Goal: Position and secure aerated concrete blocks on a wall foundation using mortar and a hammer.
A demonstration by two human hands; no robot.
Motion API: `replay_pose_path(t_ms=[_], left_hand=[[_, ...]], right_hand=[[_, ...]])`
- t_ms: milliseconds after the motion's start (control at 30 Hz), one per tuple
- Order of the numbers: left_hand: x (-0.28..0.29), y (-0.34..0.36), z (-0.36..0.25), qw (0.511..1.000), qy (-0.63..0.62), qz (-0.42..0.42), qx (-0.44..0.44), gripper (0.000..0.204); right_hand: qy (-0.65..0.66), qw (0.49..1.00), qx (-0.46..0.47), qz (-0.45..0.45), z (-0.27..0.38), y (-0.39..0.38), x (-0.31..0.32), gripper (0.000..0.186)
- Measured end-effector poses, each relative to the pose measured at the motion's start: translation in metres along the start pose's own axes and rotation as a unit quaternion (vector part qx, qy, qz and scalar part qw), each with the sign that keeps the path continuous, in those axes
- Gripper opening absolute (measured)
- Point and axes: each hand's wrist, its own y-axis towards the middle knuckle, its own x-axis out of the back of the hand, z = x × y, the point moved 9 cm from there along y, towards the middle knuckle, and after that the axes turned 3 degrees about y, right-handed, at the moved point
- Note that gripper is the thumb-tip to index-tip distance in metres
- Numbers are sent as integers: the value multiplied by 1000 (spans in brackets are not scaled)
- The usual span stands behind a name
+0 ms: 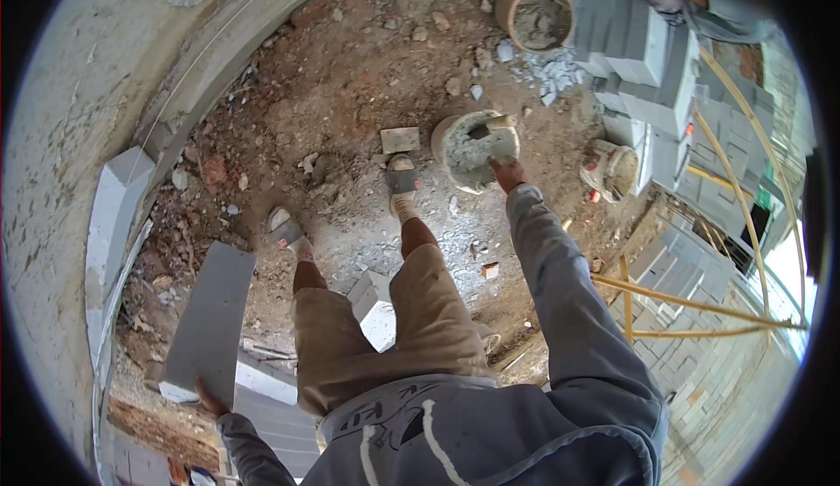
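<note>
1. Head view, nearest: grey hoodie (490, 438) with white drawstrings (435, 438), then tan shorts (437, 311).
2. Left hand (210, 401): partly closed, fingers at the near edge of a long grey block (206, 320), low on the left. Gripping an edge probably steadies it; whether the hand bears its weight, can't tell.
3. Right hand (507, 174): arm stretched forward, fingers curled at the near rim of the middle bucket (444, 149). Closed on the rim or on a tool: can't tell.
4. That bucket holds grey wet mix (468, 164); a short wooden piece (501, 122), maybe a handle, lies across its far rim, likely parked within reach.
5. Sandalled feet (402, 180) stand apart on rubble-strewn ground (350, 75), probably for balance with both arms spread.
6. Pale block (376, 315) sits between the legs; another block (118, 197) stands against the concrete wall (61, 162), presumably out of the way.
7. Far right: stacked grey blocks (634, 40), presumably piled to save floor space, beside the far bucket (501, 13). Co-worker's sleeve (731, 13) behind, blurred.
</note>
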Motion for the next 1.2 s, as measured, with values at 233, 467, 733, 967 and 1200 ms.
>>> replay_pose_path(t_ms=[233, 467, 733, 967, 1200], left_hand=[[-12, -66, -33, 981, 119, -148, -36, 117], [-21, -105, -30, 945, 205, -255, -22, 121], [-21, -113, 8, 939, 226, -258, 13, 125], [-15, -112, 8, 974, 56, -219, 17, 117], [4, -60, -28, 955, 171, -242, 20, 108]], right_hand=[[283, 930, -235, -5, -37, 31, -33, 39], [389, 895, -199, 90, 56, 43, 55, 28], [307, 933, -170, 77, 59, 45, 17, 53], [-3, 928, 266, 262, 260, -47, -180, 48], [-231, 930, 219, 185, 222, -67, -195, 44]])
